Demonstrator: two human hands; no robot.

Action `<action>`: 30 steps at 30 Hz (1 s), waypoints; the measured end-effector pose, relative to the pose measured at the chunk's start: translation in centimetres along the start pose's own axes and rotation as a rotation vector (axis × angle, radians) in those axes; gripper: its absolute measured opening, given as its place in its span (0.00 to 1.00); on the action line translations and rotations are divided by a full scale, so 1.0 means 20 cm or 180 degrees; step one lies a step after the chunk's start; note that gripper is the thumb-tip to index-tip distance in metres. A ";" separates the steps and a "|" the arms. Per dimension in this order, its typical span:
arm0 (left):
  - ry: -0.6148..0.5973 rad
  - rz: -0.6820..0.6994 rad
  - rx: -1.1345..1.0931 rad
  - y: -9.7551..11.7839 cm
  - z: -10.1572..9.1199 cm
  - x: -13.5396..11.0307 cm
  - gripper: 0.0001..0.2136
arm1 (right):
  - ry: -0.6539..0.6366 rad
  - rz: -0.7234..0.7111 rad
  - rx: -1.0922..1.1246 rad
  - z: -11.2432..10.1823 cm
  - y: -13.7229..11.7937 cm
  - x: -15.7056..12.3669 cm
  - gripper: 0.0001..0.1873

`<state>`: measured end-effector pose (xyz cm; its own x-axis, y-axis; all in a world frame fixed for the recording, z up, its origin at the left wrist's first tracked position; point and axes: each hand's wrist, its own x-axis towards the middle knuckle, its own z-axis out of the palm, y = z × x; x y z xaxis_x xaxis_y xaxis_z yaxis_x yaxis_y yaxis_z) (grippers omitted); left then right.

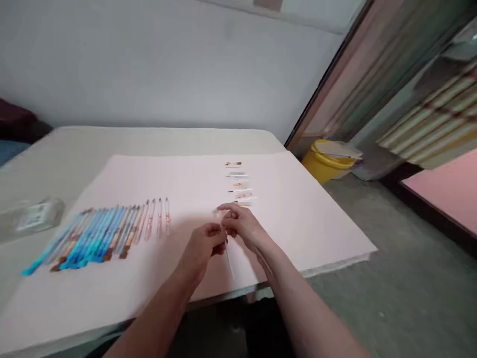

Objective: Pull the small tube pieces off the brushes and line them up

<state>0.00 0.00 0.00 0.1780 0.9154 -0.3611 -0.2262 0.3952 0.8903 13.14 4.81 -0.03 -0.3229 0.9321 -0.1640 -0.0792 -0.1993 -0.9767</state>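
Above the pink sheet, my left hand [201, 246] is closed in a pinch around a thin, pale pen part [228, 261], whose lower end slants toward the table's front edge. My right hand [242, 226] meets it at the fingertips, curled around the upper end with the index finger reaching over. Fingers and blur hide how the piece is gripped and its exact kind. To the left lies a row of pens [100, 231] in blue, brown and clear with red marks. Beyond my right hand, several short pen pieces [240, 185] with dark tips form a column.
A pink sheet [298, 214] covers much of the pale table [156, 139], which stands against a white wall [167, 64]. A clear plastic package [35, 216] rests at the left. On the floor at right is a yellow bucket [322, 164].
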 end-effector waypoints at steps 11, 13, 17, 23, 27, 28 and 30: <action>0.0183 0.0012 -0.0085 0.00 0.00 0.00 0.10 | 0.0006 0.0120 -0.0038 0.01 -0.02 0.00 0.21; 0.0247 0.0056 -0.0129 0.01 -0.01 0.01 0.10 | 0.0085 0.0099 -0.0087 0.02 -0.03 -0.01 0.21; 0.0708 0.0404 -0.0289 0.07 -0.07 0.04 0.09 | 0.0123 0.0198 -0.0459 0.02 -0.07 -0.06 0.13; 0.1110 0.0955 -0.0268 0.15 -0.14 0.04 0.07 | -0.0627 0.0549 -0.0543 0.09 -0.08 -0.14 0.08; 0.1108 0.1083 -0.0276 0.15 -0.12 0.04 0.07 | -0.0459 0.0514 -0.0543 0.14 -0.04 -0.13 0.06; 0.1075 0.1073 -0.0272 0.15 -0.12 0.03 0.07 | -0.0390 0.0468 -0.0591 0.15 -0.03 -0.12 0.05; 0.0993 0.1008 -0.0189 0.15 -0.10 0.03 0.07 | -0.0259 0.0345 -0.0688 0.15 -0.03 -0.12 0.05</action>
<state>-2.48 1.81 1.85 -0.2042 0.9677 -0.1477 -0.2791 0.0870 0.9563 11.06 1.86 1.34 -0.3941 0.8796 -0.2663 0.1606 -0.2193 -0.9623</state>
